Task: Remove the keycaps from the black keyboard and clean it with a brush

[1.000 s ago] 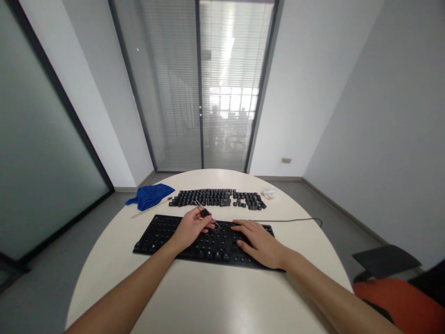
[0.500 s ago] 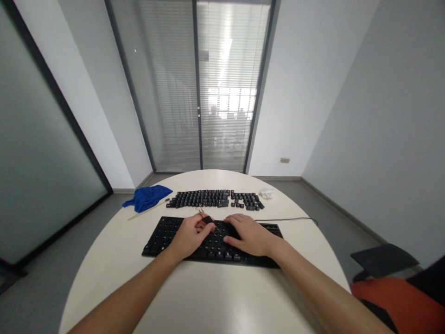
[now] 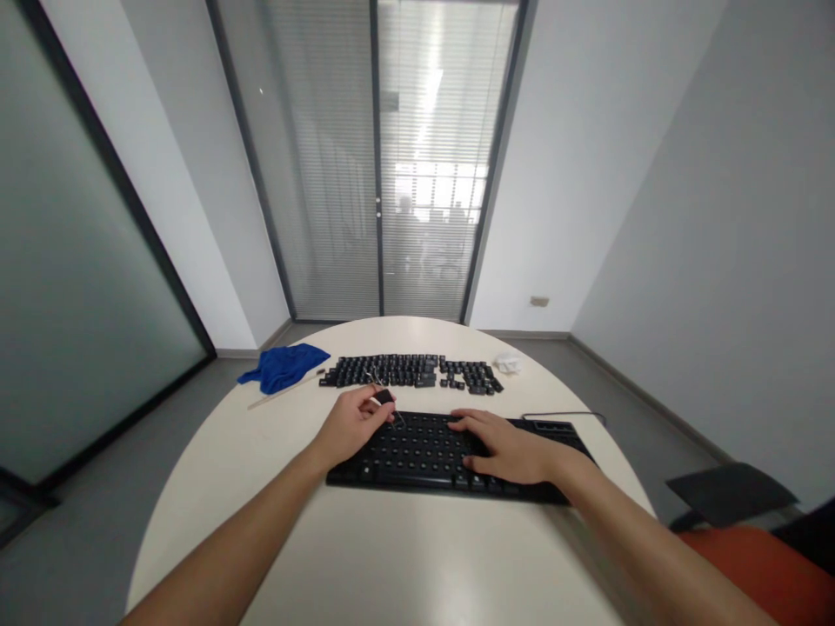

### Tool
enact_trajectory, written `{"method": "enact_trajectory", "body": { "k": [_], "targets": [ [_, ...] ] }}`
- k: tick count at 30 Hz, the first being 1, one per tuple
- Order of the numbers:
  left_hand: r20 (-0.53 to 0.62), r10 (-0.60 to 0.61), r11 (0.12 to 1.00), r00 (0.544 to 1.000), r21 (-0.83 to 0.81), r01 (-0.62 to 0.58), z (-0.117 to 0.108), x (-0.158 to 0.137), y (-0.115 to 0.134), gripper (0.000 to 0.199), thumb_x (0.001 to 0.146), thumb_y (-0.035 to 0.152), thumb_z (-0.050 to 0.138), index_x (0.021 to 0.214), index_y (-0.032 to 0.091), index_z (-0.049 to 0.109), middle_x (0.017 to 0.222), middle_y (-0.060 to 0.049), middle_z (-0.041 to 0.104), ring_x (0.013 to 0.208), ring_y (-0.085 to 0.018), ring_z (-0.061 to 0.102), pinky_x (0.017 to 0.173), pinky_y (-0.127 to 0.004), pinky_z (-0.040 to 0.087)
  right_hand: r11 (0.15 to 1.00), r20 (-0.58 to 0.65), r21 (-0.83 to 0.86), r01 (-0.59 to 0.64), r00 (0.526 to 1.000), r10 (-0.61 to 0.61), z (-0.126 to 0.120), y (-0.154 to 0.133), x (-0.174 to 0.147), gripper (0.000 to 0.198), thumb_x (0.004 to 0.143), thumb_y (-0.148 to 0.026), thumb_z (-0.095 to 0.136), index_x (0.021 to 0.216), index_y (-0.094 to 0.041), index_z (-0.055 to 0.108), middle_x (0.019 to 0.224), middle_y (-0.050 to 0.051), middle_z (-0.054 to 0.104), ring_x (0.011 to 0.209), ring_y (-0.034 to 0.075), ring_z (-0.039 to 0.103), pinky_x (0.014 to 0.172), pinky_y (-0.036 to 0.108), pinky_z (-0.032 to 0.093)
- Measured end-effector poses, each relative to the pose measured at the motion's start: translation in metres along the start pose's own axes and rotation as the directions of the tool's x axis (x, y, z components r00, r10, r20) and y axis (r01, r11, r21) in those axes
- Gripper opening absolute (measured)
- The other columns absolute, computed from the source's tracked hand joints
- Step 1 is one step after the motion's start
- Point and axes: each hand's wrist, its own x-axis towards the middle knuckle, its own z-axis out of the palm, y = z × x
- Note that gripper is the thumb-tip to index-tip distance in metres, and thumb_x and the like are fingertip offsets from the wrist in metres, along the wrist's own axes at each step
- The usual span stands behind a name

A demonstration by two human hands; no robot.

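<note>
Thumb and fingers of the left hand (image 3: 344, 428) are pinched closed on the dark middle of a wire keycap puller (image 3: 384, 396), while the right hand (image 3: 507, 445) lies palm down with its thumb spread away from its fingers, gripping nothing. The step in hand looks like puller work near the keyboard's far left corner, the right hand seeming to steady the board. The next move would call for that steadying pressure and for the wire ends to be lined up squarely over one key position.

Largest is the round, pale table (image 3: 404, 556). On it lies the black keyboard (image 3: 417, 452), directly under the right hand and partly hidden by the left at its far left corner; pale dots across it look like bare key stems. Behind the board, apart from it, stand rows of loose black keycaps (image 3: 384, 370), with a blue cloth (image 3: 287, 367) to their left. A slim brush (image 3: 290, 387) slants just in front of the cloth; a crumpled white tissue (image 3: 507, 362) sits right of the keycaps. Smallest in play, the puller tilts, its near wire end over the keyboard; whether it touches cannot be told.
</note>
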Motion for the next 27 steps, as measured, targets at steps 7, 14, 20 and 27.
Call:
{"method": "enact_trajectory", "body": {
  "k": [7, 14, 20, 27],
  "targets": [
    [0.186, 0.004, 0.997, 0.983, 0.072, -0.017, -0.017, -0.003, 0.012, 0.020, 0.085, 0.032, 0.064, 0.089, 0.013, 0.065, 0.075, -0.008, 0.074, 0.070, -0.020, 0.073, 0.064, -0.028, 0.056, 0.980, -0.049, -0.188, -0.062, 0.997, 0.053, -0.014, -0.014, 0.001, 0.049, 0.080, -0.031, 0.063, 0.124, -0.010, 0.063, 0.134, 0.019, 0.057, 0.126, 0.034, 0.051, 0.108, 0.045, 0.038],
    [0.186, 0.019, 0.985, 0.982, 0.163, -0.050, -0.022, 0.001, 0.006, 0.020, 0.084, 0.032, 0.064, 0.077, 0.014, 0.062, 0.067, -0.004, 0.071, 0.063, -0.017, 0.069, 0.058, -0.024, 0.050, 0.987, -0.222, -0.097, 0.126, 0.964, -0.145, -0.005, -0.069, 0.045, 0.036, 0.087, -0.040, 0.061, 0.116, -0.018, 0.065, 0.108, 0.012, 0.070, 0.101, 0.027, 0.063, 0.089, 0.038, 0.046],
    [0.175, -0.036, 0.998, 0.984, 0.054, 0.027, -0.025, 0.005, -0.010, 0.024, 0.076, 0.035, 0.075, 0.075, 0.015, 0.062, 0.068, -0.001, 0.070, 0.065, -0.016, 0.066, 0.061, -0.025, 0.049, 0.933, -0.275, 0.324, 0.157, 0.959, -0.066, 0.034, -0.081, 0.077, 0.018, 0.093, -0.034, 0.057, 0.091, -0.018, 0.065, 0.076, 0.001, 0.068, 0.066, 0.013, 0.058, 0.060, 0.023, 0.039],
    [0.264, -0.070, 0.988, 0.962, 0.150, 0.030, -0.023, 0.003, -0.008, 0.020, 0.084, 0.034, 0.065, 0.084, 0.015, 0.069, 0.070, -0.003, 0.071, 0.066, -0.017, 0.066, 0.062, -0.026, 0.049, 0.829, -0.327, 0.516, 0.215, 0.944, -0.041, 0.061, -0.066, 0.080, 0.022, 0.091, -0.035, 0.059, 0.082, -0.016, 0.065, 0.069, -0.002, 0.059, 0.065, 0.012, 0.050, 0.061, 0.022, 0.037]
  ]
}}
